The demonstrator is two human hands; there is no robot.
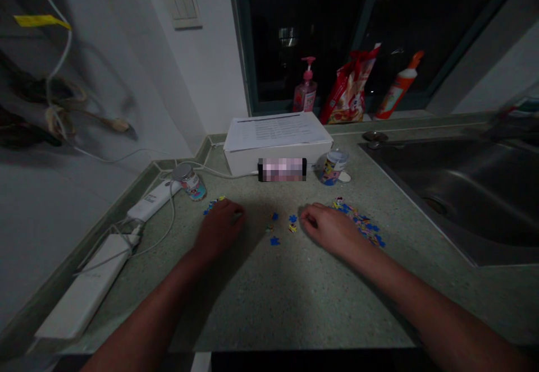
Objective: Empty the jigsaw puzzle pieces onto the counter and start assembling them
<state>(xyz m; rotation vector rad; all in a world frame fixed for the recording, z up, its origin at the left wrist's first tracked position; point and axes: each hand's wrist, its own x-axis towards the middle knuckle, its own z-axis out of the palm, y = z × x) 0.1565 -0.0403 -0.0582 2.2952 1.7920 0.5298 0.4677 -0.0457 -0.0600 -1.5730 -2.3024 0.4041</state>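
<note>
Left hand (219, 229) and right hand (330, 230) on a speckled green tabletop (252, 310); left grip loosely curled, fingertips down, just beside a small cluster of jigsaw pieces (213, 205); right grip similarly curled, near 5 loose jigsaw pieces (280, 229) lying between the hands; a larger spread of jigsaw pieces (360, 221) lies right of the right hand; whether either grip holds a piece cannot be told; behind, a white box (278, 161) topped by a printed sheet (273, 131), flanked by 2 printed tins (189, 182) (332, 167); far left, a white power strip (154, 200); far right, a stainless steel sink (442, 192).
</note>
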